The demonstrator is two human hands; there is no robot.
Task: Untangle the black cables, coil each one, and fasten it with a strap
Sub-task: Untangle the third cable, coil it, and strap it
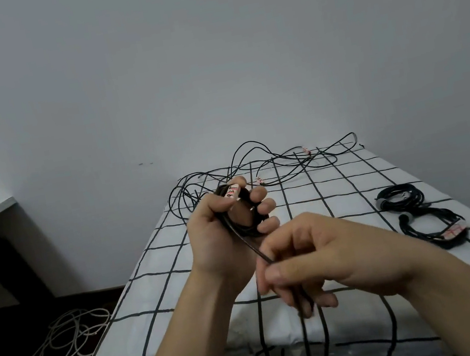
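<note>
The step in hand is coiling. The left hand grips a small coil of thin black cable, fingers curled round its loops, the thumb pressing a white printed label at the top. From the coil a loose black strand runs down to the right hand, which pinches it between thumb and fingers just nearer than the coil.

Both hands hang over the near part of the white cloth with a black grid. At its far end lies the tangle of black cables; on the right lie two finished black bundles, apparently strapped, though the view is too blurred to be sure.

Next, I judge, the right hand should carry the strand up and lay another loop into the left palm, keeping it free of twists.
</note>
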